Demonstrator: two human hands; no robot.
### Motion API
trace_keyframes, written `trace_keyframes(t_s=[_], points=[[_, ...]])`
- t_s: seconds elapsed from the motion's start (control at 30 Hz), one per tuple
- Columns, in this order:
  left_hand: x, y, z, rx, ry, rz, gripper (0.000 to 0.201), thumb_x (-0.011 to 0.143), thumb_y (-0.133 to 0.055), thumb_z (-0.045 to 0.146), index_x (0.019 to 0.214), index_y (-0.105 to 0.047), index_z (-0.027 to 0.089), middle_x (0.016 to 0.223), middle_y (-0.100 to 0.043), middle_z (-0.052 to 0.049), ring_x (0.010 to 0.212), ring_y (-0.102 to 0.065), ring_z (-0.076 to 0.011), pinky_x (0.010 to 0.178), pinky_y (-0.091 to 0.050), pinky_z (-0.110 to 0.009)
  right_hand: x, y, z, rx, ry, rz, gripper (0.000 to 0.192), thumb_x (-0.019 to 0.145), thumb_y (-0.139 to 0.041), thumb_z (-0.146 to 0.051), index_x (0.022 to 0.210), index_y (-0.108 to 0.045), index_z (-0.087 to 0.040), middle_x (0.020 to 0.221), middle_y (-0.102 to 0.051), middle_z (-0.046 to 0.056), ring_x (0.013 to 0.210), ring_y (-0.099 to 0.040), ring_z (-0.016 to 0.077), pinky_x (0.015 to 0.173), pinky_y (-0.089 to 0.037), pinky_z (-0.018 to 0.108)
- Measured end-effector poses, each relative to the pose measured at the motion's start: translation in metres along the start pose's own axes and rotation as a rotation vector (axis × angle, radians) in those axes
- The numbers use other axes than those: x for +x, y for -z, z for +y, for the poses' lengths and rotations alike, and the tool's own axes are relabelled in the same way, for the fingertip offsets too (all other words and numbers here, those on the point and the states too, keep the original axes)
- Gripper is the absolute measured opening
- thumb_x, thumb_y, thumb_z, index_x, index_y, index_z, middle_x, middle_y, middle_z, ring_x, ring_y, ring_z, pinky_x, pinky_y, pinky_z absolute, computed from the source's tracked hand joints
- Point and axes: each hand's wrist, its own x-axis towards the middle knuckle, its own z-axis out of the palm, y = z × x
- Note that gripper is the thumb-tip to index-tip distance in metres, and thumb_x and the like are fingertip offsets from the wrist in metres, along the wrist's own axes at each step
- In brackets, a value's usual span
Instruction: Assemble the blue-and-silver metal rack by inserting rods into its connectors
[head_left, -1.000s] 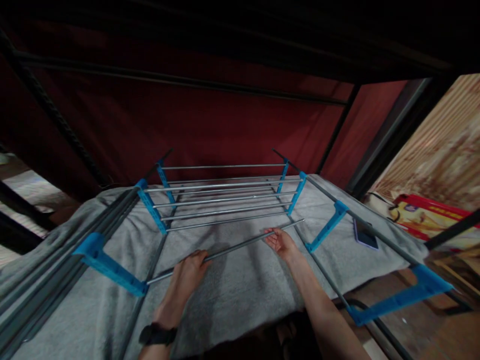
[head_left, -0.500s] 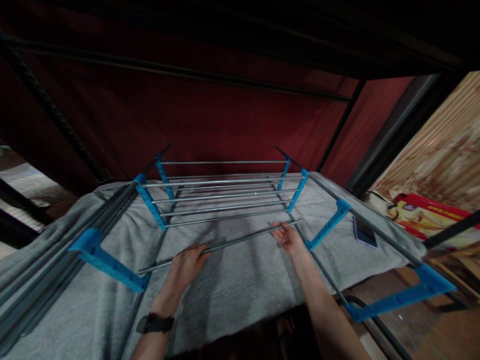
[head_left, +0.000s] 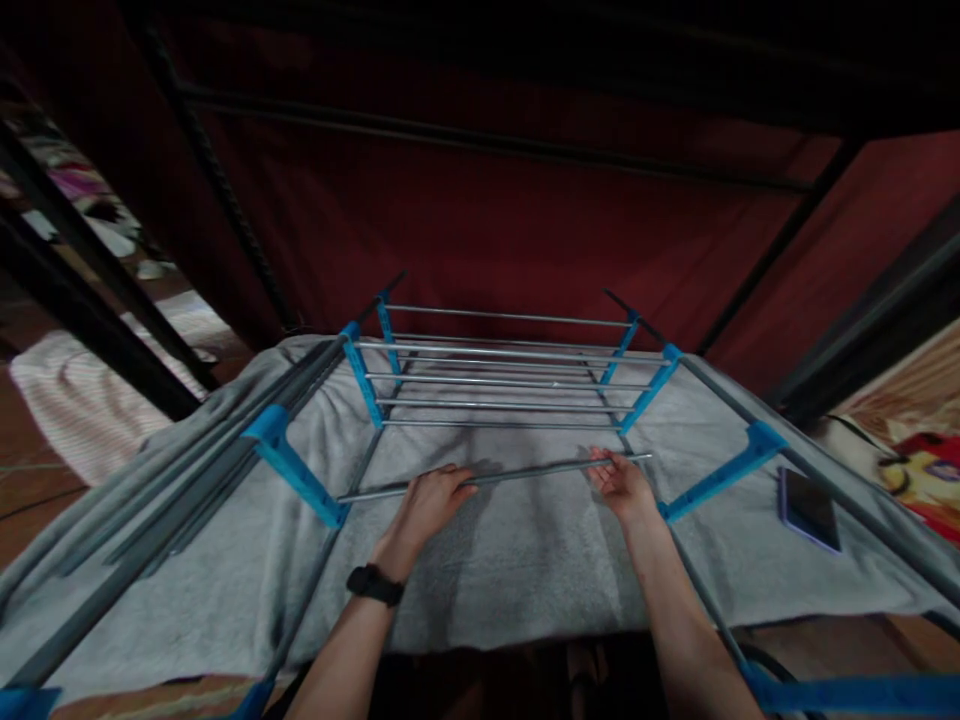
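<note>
A thin metal rod [head_left: 525, 472] lies across between my two hands, over a grey towel [head_left: 495, 560]. My left hand [head_left: 431, 500] grips it left of its middle; a black watch sits on that wrist. My right hand [head_left: 621, 482] holds it near its right end, palm up. The rod's left end reaches a blue plastic bracket [head_left: 296, 468], its right end points at another blue bracket [head_left: 720, 472]. Just beyond stands a rack section [head_left: 510, 375] of several parallel metal rods between blue brackets.
Dark metal frame tubes [head_left: 172, 480] run along the left of the towel and another along the right [head_left: 825, 480]. A phone [head_left: 808, 508] lies on the towel at the right. Red fabric hangs behind. A striped cloth [head_left: 82, 400] lies on the floor at left.
The rod has swung from slanted to nearly level, and both hands moved with it away from me. My view has shifted to the left.
</note>
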Motion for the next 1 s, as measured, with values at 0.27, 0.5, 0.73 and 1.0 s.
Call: trace_keyframes(t_s=[0.27,0.5,0.73,1.0], points=[[-0.002,-0.001,0.013,0.053,0.001,0.02,0.028,0.1,-0.048,0.034,0.109,-0.071,0.02,0.106,-0.073,-0.009,0.097,-0.068,-0.0216,0.088,-0.05,-0.031,0.012,0.023,-0.014,0.024,-0.01,0.159,0.013,0.084,-0.053,-0.015,0.076,-0.056,-0.025,0.07,-0.067,-0.002,0.057,-0.064,0.0137,0.063,-0.061,0.031],[-0.004,-0.01,0.014,0.039,-0.032,0.027,0.024,0.1,-0.051,0.031,0.108,-0.07,0.019,0.108,-0.072,-0.008,0.1,-0.068,-0.0226,0.089,-0.05,-0.032,0.023,0.038,-0.013,0.006,-0.072,0.261,0.017,0.088,-0.05,-0.015,0.076,-0.057,-0.025,0.07,-0.065,-0.001,0.058,-0.064,0.0133,0.058,-0.06,0.03],[-0.01,-0.012,0.014,0.026,-0.021,-0.014,0.024,0.1,-0.051,0.03,0.11,-0.07,0.019,0.107,-0.073,-0.008,0.1,-0.069,-0.0229,0.09,-0.049,-0.032,0.023,0.04,-0.011,0.01,-0.126,0.271,0.028,0.087,-0.04,-0.005,0.077,-0.058,-0.024,0.073,-0.064,-0.001,0.059,-0.065,0.012,0.058,-0.06,0.027],[-0.012,-0.019,0.008,0.034,-0.002,-0.036,0.023,0.099,-0.051,0.032,0.104,-0.071,0.021,0.108,-0.075,-0.007,0.101,-0.07,-0.0224,0.087,-0.05,-0.03,0.017,0.034,-0.01,0.121,-0.212,0.317,0.028,0.084,-0.041,-0.001,0.082,-0.061,-0.021,0.077,-0.065,0.0,0.066,-0.066,0.012,0.061,-0.06,0.027]])
